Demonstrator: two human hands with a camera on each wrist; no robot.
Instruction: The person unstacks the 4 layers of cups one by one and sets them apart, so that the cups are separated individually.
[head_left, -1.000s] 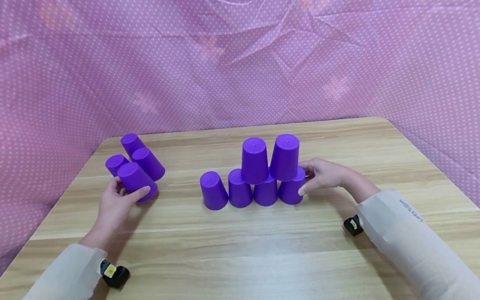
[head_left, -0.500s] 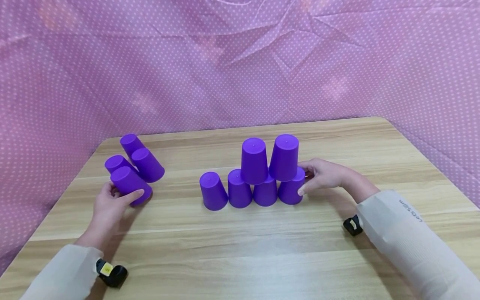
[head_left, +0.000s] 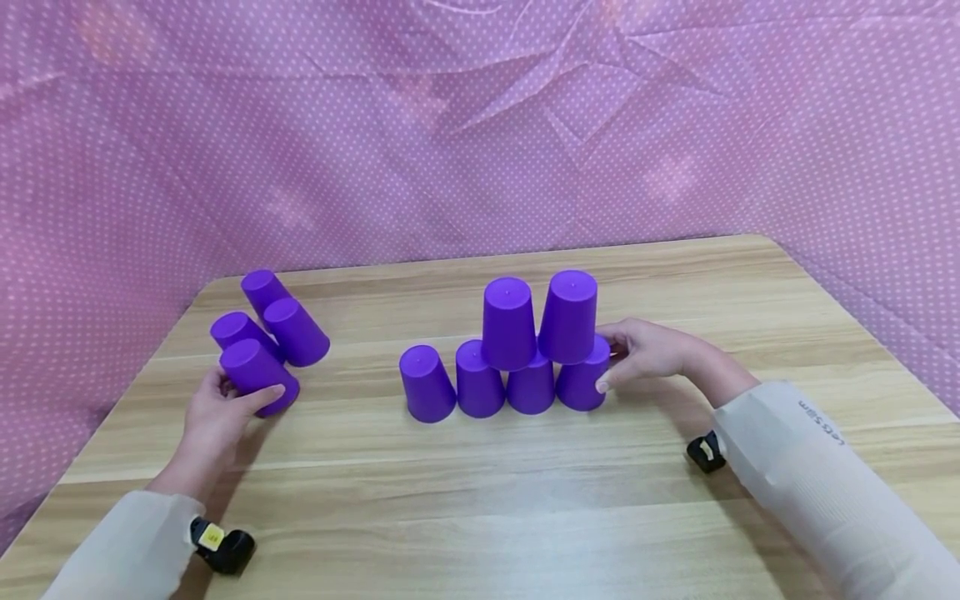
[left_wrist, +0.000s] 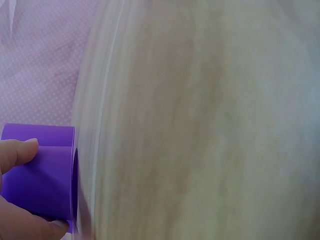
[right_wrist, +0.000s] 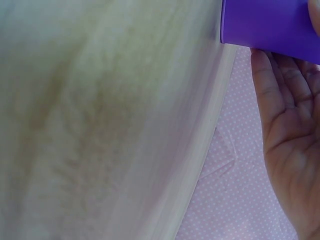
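On the table's left side my left hand [head_left: 216, 418] grips an upside-down purple cup [head_left: 253, 373], thumb along its near side. The left wrist view shows finger and thumb around this cup [left_wrist: 40, 172], its rim near the tabletop. Behind it stand three more upside-down cups, the closest being a purple cup [head_left: 236, 328]. My right hand [head_left: 651, 350] holds the rightmost purple cup [head_left: 581, 383] of a row, between thumb and fingers. Two upper cups, one left [head_left: 508, 325] and one right [head_left: 570, 318], rest across that row. In the right wrist view fingers touch the cup [right_wrist: 270, 25] from below.
The wooden table [head_left: 480, 500] has a rounded far edge. A pink dotted cloth [head_left: 450, 150] hangs behind and beside it. The row's leftmost cup [head_left: 427, 387] bears nothing on top. Each wrist carries a small black camera, such as the left camera [head_left: 232, 552].
My left hand has brought its cup a little left and nearer to me, in against the left-hand group. My right hand and the stacked cups stay where they were.
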